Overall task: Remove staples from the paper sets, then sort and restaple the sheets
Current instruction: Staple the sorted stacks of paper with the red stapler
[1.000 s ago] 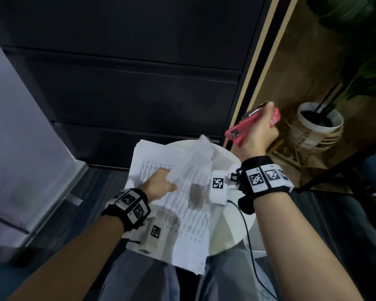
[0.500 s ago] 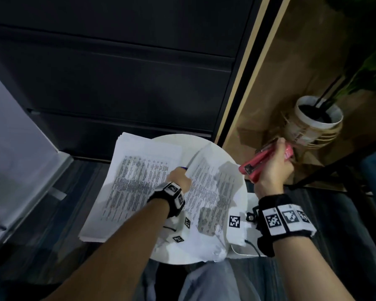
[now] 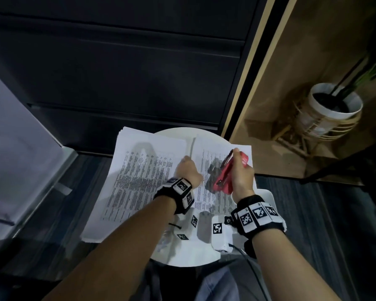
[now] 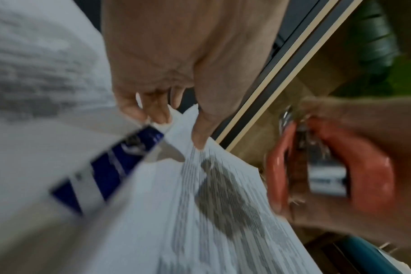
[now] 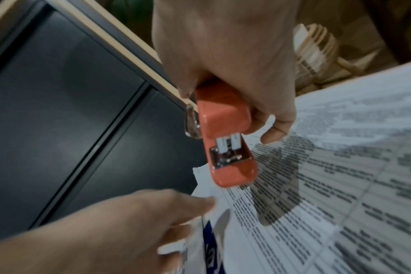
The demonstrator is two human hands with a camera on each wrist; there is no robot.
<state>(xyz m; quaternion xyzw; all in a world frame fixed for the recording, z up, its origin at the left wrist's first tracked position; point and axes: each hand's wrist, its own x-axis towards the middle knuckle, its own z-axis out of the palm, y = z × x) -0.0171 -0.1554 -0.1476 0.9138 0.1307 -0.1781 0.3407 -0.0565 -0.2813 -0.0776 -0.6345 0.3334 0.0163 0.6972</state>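
Note:
Two lots of printed sheets lie on a round white table [image 3: 204, 257]: a thick paper stack [image 3: 139, 177] on the left and a thinner paper set [image 3: 217, 198] on the right. My left hand [image 3: 186, 165] pinches the far left corner of the right set [image 4: 223, 194], thumb on top. A blue-and-white strip [image 4: 110, 166] shows between the two lots, too blurred to name. My right hand [image 3: 240, 170] grips a red stapler [image 3: 225, 174] just above the right set, its metal mouth [image 5: 225, 157] close to the pinched corner.
White tagged devices [image 3: 218, 233] with a cable sit on the table's near edge. A dark cabinet [image 3: 117, 72] stands behind the table, and a potted plant in a wicker stand [image 3: 332, 105] at the right. A grey surface [image 3: 13, 159] lies to the left.
The right paper set has come down flat on the table. My left hand has slid to its far corner. My right hand has brought the stapler down and left over it.

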